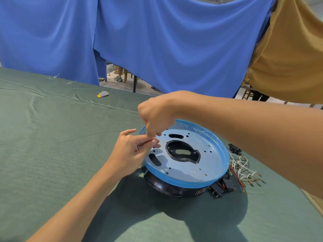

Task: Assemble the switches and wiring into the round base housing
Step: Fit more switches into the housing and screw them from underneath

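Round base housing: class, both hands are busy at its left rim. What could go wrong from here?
1. The housing stands on a narrower black bottom. Pulling at its rim, where the left hand and right hand meet, could tip it.
2. The right forearm passes near the loose wires and switches beside the housing. A sweep might snag or scatter them.

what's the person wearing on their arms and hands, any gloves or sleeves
Nothing visible. The left hand and right hand are ungloved, with no rings showing. The left forearm and right forearm are bare to the frame edge: no sleeves, watch or wristband in view.
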`<state>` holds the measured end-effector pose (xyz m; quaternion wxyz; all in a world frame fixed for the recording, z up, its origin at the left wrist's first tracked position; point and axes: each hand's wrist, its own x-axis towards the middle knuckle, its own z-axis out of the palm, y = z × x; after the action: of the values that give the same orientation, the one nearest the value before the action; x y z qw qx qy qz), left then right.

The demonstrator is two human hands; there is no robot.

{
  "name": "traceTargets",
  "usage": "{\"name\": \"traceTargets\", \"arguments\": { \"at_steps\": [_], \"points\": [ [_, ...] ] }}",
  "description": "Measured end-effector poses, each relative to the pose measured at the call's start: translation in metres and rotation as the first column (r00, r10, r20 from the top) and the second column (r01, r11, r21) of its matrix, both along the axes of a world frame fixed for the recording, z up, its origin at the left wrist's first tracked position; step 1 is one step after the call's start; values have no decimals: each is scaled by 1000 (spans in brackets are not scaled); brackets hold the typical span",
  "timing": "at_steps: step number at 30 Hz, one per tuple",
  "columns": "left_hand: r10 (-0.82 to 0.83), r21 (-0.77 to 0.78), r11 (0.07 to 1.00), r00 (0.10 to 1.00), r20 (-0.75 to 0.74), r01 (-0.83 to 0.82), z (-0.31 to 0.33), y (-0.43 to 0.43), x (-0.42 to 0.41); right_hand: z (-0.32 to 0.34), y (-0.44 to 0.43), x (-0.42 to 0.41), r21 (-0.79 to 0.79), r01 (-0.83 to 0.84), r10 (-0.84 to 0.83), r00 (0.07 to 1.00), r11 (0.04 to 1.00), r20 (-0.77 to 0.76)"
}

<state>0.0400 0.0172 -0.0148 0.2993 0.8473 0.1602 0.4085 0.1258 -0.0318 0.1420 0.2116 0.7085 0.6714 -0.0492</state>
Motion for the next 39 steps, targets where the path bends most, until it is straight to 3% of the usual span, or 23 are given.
{"name": "traceTargets", "arguments": {
  "at_steps": [3, 5, 8, 11, 13, 15, 20, 23, 25, 28, 34, 37, 39],
  "points": [
    [-16, -4, 1000, 1000, -2, 16, 0, 0, 1, -2, 12, 0, -136, 339, -360, 917, 931, -173],
    [-35, -16, 999, 999, -4, 35, 2, 1, 1, -2, 16, 1, -184, 412, -443, 878, 892, -183],
    [-50, -20, 999, 999, -1, 50, 1, 3, 1, 0, 7, -4, -161, 313, -331, 938, 936, -104],
    [-50, -49, 998, 999, 7, 50, 1, 3, 2, 4, -5, -7, -1, -13, 13, 996, 1000, 85],
    [-47, -54, 997, 999, -8, 46, 2, 3, 2, 8, -14, -9, 43, -239, 221, 943, 970, 249],
    [-53, -53, 997, 999, -15, 52, 2, 4, 1, 11, -17, -8, 60, -348, 319, 905, 935, 283],
    [-79, -77, 994, 997, -12, 78, 1, 3, -3, 5, -10, -10, 90, -304, 284, 941, 949, 186],
    [-83, -65, 995, 996, -13, 82, 1, 3, -2, 3, 1, -6, 45, -18, 16, 999, 999, 36],
    [-23, -22, 999, 999, 29, 24, -1, 2, 0, 2, 9, -4, -14, 173, -173, 984, 985, -48],
    [101, 0, 995, 988, 120, -102, -3, 1, 0, 0, 17, -10, -75, 277, -279, 960, 958, -17],
    [84, 0, 996, 993, 85, -84, -3, 3, -3, 3, 12, -16, -27, 166, -167, 986, 986, -15],
    [69, -7, 998, 996, 51, -68, 0, 3, -3, 9, 6, -15, -10, -26, 27, 995, 1000, 92],
    [63, 4, 998, 998, 32, -63, 0, 4, -4, 10, 3, -13, 11, -214, 206, 952, 977, 228]
  ]
}}
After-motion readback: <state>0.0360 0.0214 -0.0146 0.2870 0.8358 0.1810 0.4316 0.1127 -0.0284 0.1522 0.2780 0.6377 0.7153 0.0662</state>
